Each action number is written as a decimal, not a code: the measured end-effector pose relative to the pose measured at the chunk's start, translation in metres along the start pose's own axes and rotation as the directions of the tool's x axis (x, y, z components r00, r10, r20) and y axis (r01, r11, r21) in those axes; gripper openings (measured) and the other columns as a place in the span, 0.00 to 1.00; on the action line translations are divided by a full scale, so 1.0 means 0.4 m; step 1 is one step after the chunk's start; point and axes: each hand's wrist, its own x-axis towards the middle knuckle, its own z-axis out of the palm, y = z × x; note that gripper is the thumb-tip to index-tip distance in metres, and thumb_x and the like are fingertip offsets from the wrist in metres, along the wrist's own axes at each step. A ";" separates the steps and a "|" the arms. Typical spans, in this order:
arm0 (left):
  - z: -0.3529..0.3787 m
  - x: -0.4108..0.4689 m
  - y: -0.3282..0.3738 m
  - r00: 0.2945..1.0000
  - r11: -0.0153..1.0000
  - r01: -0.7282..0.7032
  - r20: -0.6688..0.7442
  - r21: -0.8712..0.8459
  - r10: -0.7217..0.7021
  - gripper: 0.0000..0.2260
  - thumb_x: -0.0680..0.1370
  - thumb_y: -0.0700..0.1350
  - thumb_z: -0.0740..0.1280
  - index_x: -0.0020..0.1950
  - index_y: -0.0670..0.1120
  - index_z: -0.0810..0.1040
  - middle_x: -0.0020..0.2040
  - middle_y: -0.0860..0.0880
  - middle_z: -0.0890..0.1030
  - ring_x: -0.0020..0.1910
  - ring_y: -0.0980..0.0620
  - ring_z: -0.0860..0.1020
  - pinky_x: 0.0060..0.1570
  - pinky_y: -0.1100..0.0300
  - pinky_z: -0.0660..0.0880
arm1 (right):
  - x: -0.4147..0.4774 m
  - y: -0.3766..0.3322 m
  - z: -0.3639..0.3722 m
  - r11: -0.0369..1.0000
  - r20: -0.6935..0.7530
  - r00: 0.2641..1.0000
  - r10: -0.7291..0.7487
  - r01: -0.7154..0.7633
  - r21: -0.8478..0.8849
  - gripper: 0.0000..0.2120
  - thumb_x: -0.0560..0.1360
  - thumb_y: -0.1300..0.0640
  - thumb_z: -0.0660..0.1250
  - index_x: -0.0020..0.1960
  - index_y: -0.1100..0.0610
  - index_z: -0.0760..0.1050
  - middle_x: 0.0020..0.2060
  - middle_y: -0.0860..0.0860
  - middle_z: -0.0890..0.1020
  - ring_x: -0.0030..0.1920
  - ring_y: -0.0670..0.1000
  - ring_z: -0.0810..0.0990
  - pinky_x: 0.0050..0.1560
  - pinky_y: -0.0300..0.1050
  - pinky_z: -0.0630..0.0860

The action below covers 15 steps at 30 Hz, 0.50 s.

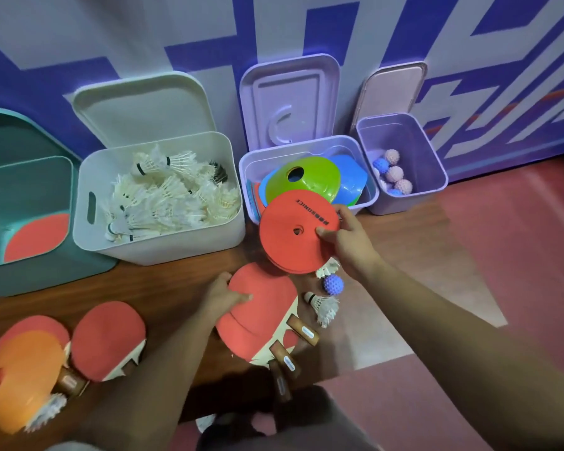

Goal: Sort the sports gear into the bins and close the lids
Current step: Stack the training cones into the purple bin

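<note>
My right hand (pixel 344 236) pinches a stack of flat red discs (pixel 290 234) by its right edge, just in front of the lilac bin (pixel 306 151) that holds green and blue cones (pixel 302 179). My left hand (pixel 223 294) grips the top edge of a red table tennis paddle (pixel 258 307) lying on a pile of paddles. A teal bin (pixel 0 190) at the left holds one red paddle. A white bin (pixel 176 236) is full of shuttlecocks. A small purple bin (pixel 427 151) holds spiky balls (pixel 394 174). All lids stand open.
On the wooden board (pixel 163 284) lie two more red paddles (pixel 108 340), an orange cone (pixel 20 379), loose shuttlecocks (pixel 323 304) and a blue spiky ball (pixel 333 284). A blue and white wall stands behind the bins. Red floor spreads to the right.
</note>
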 end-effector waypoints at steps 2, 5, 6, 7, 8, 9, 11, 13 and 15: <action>-0.007 -0.021 0.032 0.997 0.998 -0.017 0.070 -0.055 0.021 0.19 0.67 0.39 0.78 0.52 0.48 0.73 0.46 0.48 0.82 0.43 0.51 0.80 0.43 0.59 0.75 | 0.015 -0.016 0.000 0.999 -0.022 1.000 0.000 0.001 0.049 0.14 0.71 0.67 0.68 0.49 0.49 0.76 0.45 0.53 0.82 0.45 0.54 0.79 0.47 0.51 0.76; -0.033 -0.048 0.087 0.990 0.993 -0.077 0.113 -0.090 0.087 0.17 0.68 0.35 0.76 0.49 0.47 0.73 0.43 0.49 0.82 0.43 0.50 0.80 0.44 0.60 0.75 | 0.040 -0.061 0.008 0.996 -0.090 0.996 -0.012 0.020 0.084 0.15 0.73 0.70 0.67 0.53 0.53 0.73 0.44 0.54 0.82 0.43 0.54 0.79 0.43 0.47 0.76; -0.048 -0.054 0.102 0.988 0.989 -0.101 0.108 -0.105 0.112 0.17 0.68 0.35 0.76 0.49 0.48 0.74 0.44 0.48 0.82 0.45 0.49 0.80 0.46 0.59 0.76 | 0.052 -0.076 0.013 0.997 -0.123 0.992 -0.028 0.037 0.074 0.15 0.74 0.70 0.66 0.54 0.54 0.72 0.44 0.54 0.81 0.43 0.54 0.79 0.43 0.46 0.76; -0.065 -0.060 0.116 0.987 0.984 -0.111 0.099 -0.137 0.125 0.17 0.68 0.34 0.76 0.50 0.48 0.74 0.46 0.48 0.82 0.47 0.48 0.81 0.48 0.57 0.77 | 0.067 -0.091 0.018 0.998 -0.149 0.988 -0.046 0.054 0.045 0.14 0.74 0.69 0.66 0.54 0.54 0.71 0.44 0.54 0.81 0.43 0.54 0.78 0.44 0.48 0.76; -0.081 -0.067 0.129 0.987 0.976 -0.119 0.085 -0.185 0.136 0.18 0.68 0.34 0.76 0.51 0.48 0.75 0.47 0.47 0.83 0.47 0.47 0.81 0.49 0.56 0.77 | 0.086 -0.101 0.026 0.998 -0.168 0.984 -0.062 0.065 0.015 0.14 0.74 0.68 0.67 0.54 0.54 0.71 0.44 0.53 0.81 0.44 0.54 0.78 0.46 0.50 0.77; -0.101 -0.070 0.139 0.988 0.966 -0.119 0.072 -0.231 0.139 0.18 0.68 0.34 0.76 0.53 0.47 0.75 0.47 0.47 0.83 0.47 0.47 0.81 0.49 0.55 0.78 | 0.104 -0.112 0.036 0.997 -0.176 0.982 -0.075 0.073 -0.015 0.14 0.74 0.68 0.67 0.54 0.53 0.70 0.44 0.53 0.81 0.44 0.54 0.78 0.49 0.53 0.77; -0.132 -0.078 0.159 0.987 0.946 -0.136 0.039 -0.295 0.154 0.21 0.68 0.34 0.76 0.56 0.44 0.75 0.49 0.45 0.83 0.48 0.47 0.82 0.49 0.54 0.78 | 0.138 -0.119 0.059 0.995 -0.171 0.982 -0.085 0.075 -0.065 0.15 0.74 0.68 0.66 0.57 0.53 0.71 0.46 0.53 0.80 0.46 0.54 0.79 0.52 0.55 0.78; -0.157 -0.083 0.169 0.986 0.922 -0.154 0.008 -0.355 0.168 0.24 0.66 0.34 0.77 0.60 0.43 0.75 0.52 0.44 0.83 0.51 0.46 0.82 0.54 0.51 0.78 | 0.161 -0.125 0.081 0.983 -0.135 0.987 -0.083 0.059 -0.174 0.19 0.75 0.67 0.67 0.63 0.56 0.71 0.48 0.53 0.80 0.49 0.55 0.79 0.52 0.52 0.77; -0.172 -0.091 0.173 0.986 0.906 -0.156 -0.009 -0.395 0.166 0.24 0.68 0.33 0.76 0.61 0.43 0.74 0.53 0.44 0.82 0.51 0.46 0.82 0.52 0.52 0.78 | 0.176 -0.127 0.090 0.910 -0.110 0.986 -0.125 0.070 -0.410 0.24 0.74 0.64 0.68 0.68 0.59 0.69 0.54 0.56 0.79 0.56 0.58 0.78 0.57 0.51 0.75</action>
